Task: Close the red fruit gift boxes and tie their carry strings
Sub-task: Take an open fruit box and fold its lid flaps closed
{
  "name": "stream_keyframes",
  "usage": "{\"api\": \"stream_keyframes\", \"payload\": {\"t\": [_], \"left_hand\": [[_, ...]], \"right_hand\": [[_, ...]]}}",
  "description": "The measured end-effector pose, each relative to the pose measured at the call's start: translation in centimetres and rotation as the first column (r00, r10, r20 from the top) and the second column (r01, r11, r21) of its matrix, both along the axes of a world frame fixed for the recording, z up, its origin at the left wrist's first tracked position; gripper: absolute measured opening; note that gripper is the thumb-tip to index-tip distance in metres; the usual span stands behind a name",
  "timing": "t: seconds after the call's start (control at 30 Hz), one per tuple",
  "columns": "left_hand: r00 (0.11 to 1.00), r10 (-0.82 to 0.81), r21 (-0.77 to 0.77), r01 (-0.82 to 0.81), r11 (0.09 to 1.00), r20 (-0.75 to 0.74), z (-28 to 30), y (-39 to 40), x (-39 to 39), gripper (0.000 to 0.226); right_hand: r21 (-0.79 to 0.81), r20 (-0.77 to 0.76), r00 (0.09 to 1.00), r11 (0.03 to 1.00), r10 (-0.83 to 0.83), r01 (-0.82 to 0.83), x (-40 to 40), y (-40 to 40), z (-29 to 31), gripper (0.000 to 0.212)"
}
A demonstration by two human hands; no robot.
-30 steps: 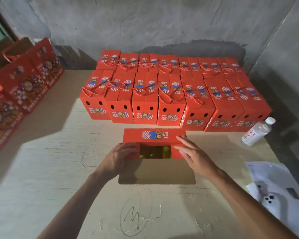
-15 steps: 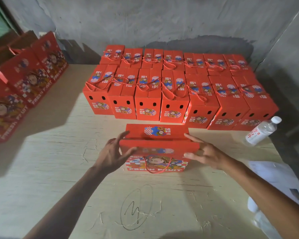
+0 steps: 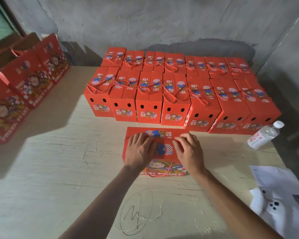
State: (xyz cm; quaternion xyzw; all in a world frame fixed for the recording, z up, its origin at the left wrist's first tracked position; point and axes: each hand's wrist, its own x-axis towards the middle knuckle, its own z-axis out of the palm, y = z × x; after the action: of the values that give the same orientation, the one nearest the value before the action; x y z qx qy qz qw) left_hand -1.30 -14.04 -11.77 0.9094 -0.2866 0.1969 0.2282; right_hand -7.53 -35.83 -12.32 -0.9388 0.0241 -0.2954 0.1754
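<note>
A red fruit gift box stands on the wooden table in front of me, both top flaps folded down. My left hand lies flat on the left part of its lid, fingers spread. My right hand rests on the right part, fingers slightly bent over the flap seam. A red carry string hangs loose in a loop down the box's near face. Behind it stand two rows of closed red boxes with strings tied across their tops.
A clear water bottle lies at the right table edge. White papers and a phone sit at the near right. Several more red boxes stand at the far left. A grey concrete wall backs the table.
The near brown flap was open with fruit showing; both hands folded the flaps down, and now they press on the closed lid.
</note>
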Motion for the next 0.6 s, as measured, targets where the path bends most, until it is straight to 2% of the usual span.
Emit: {"api": "stream_keyframes", "payload": {"t": [0.1,0.23,0.4,0.6], "left_hand": [[0.999,0.015,-0.019,-0.014,1.000,0.050,-0.4,-0.3,0.2,0.018],[0.992,-0.006,-0.061,0.014,0.998,0.128,-1.1,-0.3,0.3,0.015],[0.998,-0.003,-0.073,0.007,0.997,0.058,-0.8,-0.3,0.8,0.010],[0.999,-0.005,-0.026,0.004,1.000,-0.052,0.1,-0.7,1.4,0.021]], "right_hand": [[0.030,0.046,0.997,0.998,-0.057,0.055,0.1,0.3,-0.8,0.021],[0.040,0.096,0.994,0.998,-0.049,0.046,0.1,0.1,-1.2,0.023],[0.050,0.049,0.999,0.999,-0.009,0.007,1.4,-0.4,-0.5,0.030],[-0.025,-0.025,0.988,0.988,0.152,-0.153,3.0,-0.9,0.4,0.033]]}}
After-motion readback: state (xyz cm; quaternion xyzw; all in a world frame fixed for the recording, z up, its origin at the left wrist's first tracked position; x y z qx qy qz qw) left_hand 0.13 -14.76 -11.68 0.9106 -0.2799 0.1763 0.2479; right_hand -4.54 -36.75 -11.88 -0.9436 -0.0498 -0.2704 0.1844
